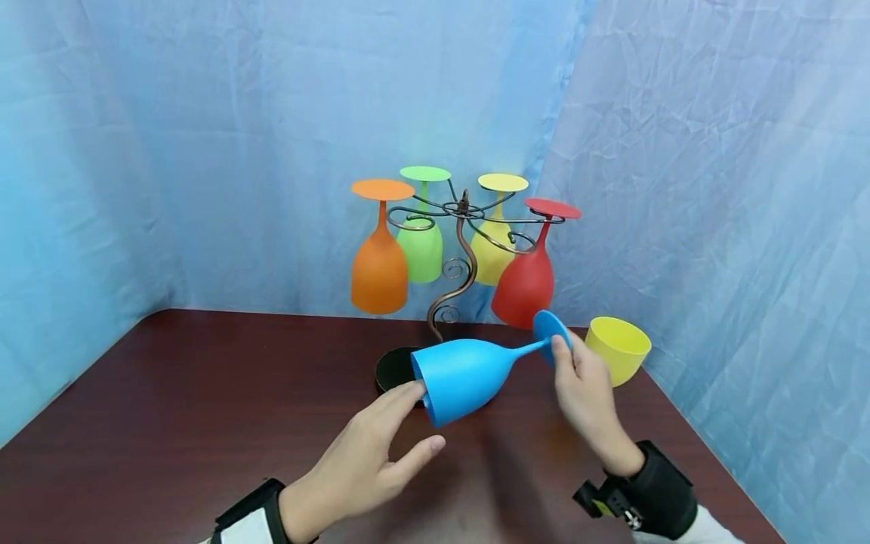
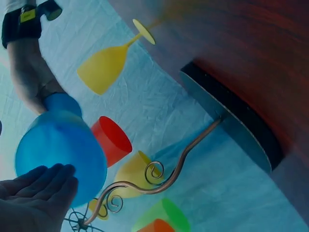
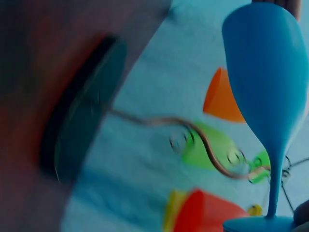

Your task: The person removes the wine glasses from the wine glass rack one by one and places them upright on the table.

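A blue goblet (image 1: 465, 378) lies tilted in the air above the table, its mouth to the left. My right hand (image 1: 586, 381) pinches it at the round foot, thumb on the near side. At the other end, my left hand (image 1: 370, 449) has its fingertips right at the rim, fingers fairly straight and thumb spread away. The left wrist view shows those fingers (image 2: 53, 186) overlapping the goblet's mouth. Behind is a metal stemware rack (image 1: 464, 257) with orange (image 1: 379, 272), green (image 1: 421, 253), yellow (image 1: 491, 253) and red (image 1: 526, 291) goblets hanging upside down.
Another yellow goblet (image 2: 104, 70) stands upright on the table, beyond my right hand. The rack's dark round base (image 1: 396, 369) sits on the brown table (image 1: 204, 400), partly behind the blue goblet. Blue cloth (image 1: 272, 151) hangs around the table's back and sides.
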